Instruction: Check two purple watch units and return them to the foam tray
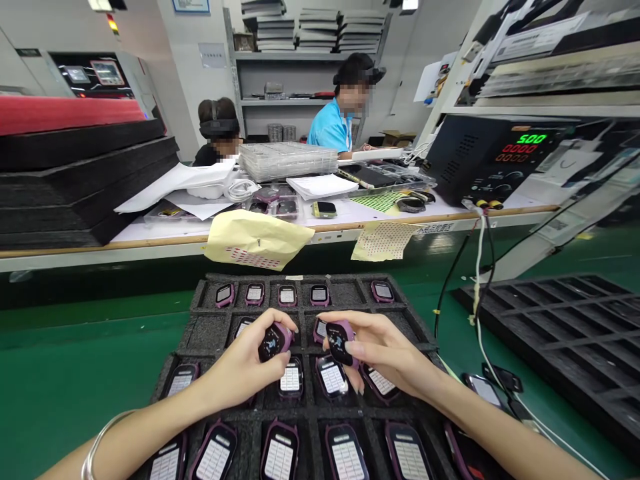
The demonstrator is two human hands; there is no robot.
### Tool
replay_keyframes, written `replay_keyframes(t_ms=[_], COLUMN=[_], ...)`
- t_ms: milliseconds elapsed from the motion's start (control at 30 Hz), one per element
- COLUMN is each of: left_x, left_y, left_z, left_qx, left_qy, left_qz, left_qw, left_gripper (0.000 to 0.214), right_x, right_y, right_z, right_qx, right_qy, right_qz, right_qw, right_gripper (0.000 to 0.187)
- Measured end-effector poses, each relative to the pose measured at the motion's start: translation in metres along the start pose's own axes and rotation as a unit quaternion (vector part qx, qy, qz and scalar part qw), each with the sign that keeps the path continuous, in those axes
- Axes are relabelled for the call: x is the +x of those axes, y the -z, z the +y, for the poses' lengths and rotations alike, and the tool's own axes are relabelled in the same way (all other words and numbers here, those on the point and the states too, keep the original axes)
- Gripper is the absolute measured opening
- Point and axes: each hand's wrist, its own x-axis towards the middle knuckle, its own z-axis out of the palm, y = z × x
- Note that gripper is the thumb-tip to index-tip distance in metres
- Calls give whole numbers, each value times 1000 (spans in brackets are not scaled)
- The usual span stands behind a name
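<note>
My left hand [245, 363] is closed around a purple smartwatch body [274, 340] with a lit dark screen, held above a black foam tray [200, 333]. Close beside it, my right hand [385, 350] grips a second purple smartwatch body [341, 341], screen facing me. Both watches hover over the tray's middle rows. The tray's pockets hold several more purple watches with white keypad screens, such as one [291, 379] directly below my hands. A silver bangle [100, 440] circles my left wrist.
An empty black foam tray [565, 327] lies on the green mat at right. Cables [477, 280] hang from a power supply [490, 157] on the shelf. Yellow sheets [255, 240] drape over the shelf edge. Black foam stacks [75, 180] stand left. Two people sit behind the bench.
</note>
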Motion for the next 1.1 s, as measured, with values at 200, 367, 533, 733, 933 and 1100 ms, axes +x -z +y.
replay_keyframes(t_ms=[200, 367, 533, 733, 933, 1100], left_x=[0, 0, 2, 2, 3, 6], left_y=[1, 1, 2, 3, 1, -2], left_z=[2, 3, 4, 6, 4, -3], left_qx=[13, 10, 1, -11, -27, -113], left_qy=[6, -2, 4, -12, -6, 33], left_qz=[-6, 2, 28, 55, 61, 2], left_qw=[1000, 1000, 1000, 998, 998, 993], left_gripper=[26, 26, 22, 17, 27, 40], right_x=[0, -1, -1, -1, -1, 2], right_y=[0, -1, -2, -1, -3, -5], right_z=[-1, 0, -1, -2, -2, -1], right_qx=[-5, -4, -6, -8, -21, -45], right_qy=[12, 13, 12, 15, 10, -23], right_qz=[2, 23, 24, 21, 4, -10], right_qw=[1000, 1000, 1000, 1000, 1000, 999], right_gripper=[44, 50, 45, 43, 52, 50])
